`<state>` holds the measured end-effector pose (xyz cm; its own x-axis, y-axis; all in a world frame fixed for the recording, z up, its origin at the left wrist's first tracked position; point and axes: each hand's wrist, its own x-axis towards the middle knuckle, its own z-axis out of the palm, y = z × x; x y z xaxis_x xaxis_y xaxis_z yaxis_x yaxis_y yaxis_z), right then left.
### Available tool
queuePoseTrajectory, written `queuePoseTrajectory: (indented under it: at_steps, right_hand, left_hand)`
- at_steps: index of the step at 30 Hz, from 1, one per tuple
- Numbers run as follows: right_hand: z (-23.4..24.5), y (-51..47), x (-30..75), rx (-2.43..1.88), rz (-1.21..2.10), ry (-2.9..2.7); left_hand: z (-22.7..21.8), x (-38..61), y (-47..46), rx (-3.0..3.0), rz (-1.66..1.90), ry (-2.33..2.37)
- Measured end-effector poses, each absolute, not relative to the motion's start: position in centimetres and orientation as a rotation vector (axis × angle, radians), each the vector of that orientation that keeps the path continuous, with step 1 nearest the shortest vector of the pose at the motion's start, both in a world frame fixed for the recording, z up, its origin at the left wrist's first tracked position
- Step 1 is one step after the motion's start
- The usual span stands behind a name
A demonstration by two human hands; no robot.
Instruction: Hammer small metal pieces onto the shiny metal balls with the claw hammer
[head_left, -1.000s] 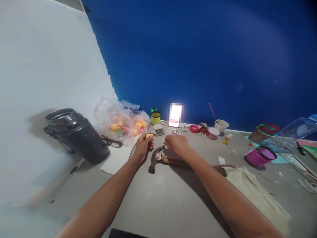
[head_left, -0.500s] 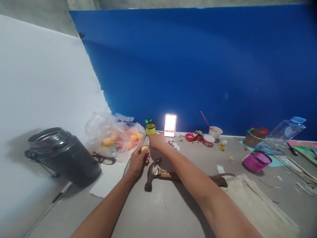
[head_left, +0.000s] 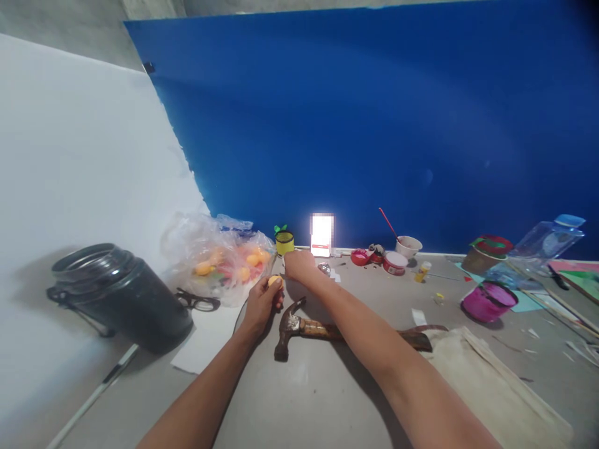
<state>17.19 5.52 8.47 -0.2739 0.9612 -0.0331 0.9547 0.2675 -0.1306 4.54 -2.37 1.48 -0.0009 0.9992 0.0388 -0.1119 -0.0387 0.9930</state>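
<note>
In the head view, the left hand (head_left: pixel 261 302) grips a rounded orange piece (head_left: pixel 276 282) over the worktop (head_left: pixel 271 399), near the hammer (head_left: pixel 318 329); the right hand (head_left: pixel 300 266) reaches before the yellow cup (head_left: pixel 284 244), fingertips hidden, its grip impossible to tell.

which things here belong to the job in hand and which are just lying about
Probably in use:
orange ball, in the left hand
whatever is at the right hand, hidden from view
perhaps the hammer

Apparently just lying about:
dark flask
eyeglasses
pink container
plastic bottle
</note>
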Motion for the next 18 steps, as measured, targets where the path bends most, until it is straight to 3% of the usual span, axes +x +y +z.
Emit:
queuePoseTrajectory:
  at_steps: [9, 18]
  right_hand:
    - [8.5, 5.6, 17.8, -1.808, 0.241, -2.323]
    - [8.2, 0.5, 20.3, -1.516, 0.722, -2.121]
  left_hand:
    - [1.7, 4.6, -2.5, 1.149, 1.308, 1.125]
    - [2.2, 4.6, -2.5, 1.012, 1.306, 0.917]
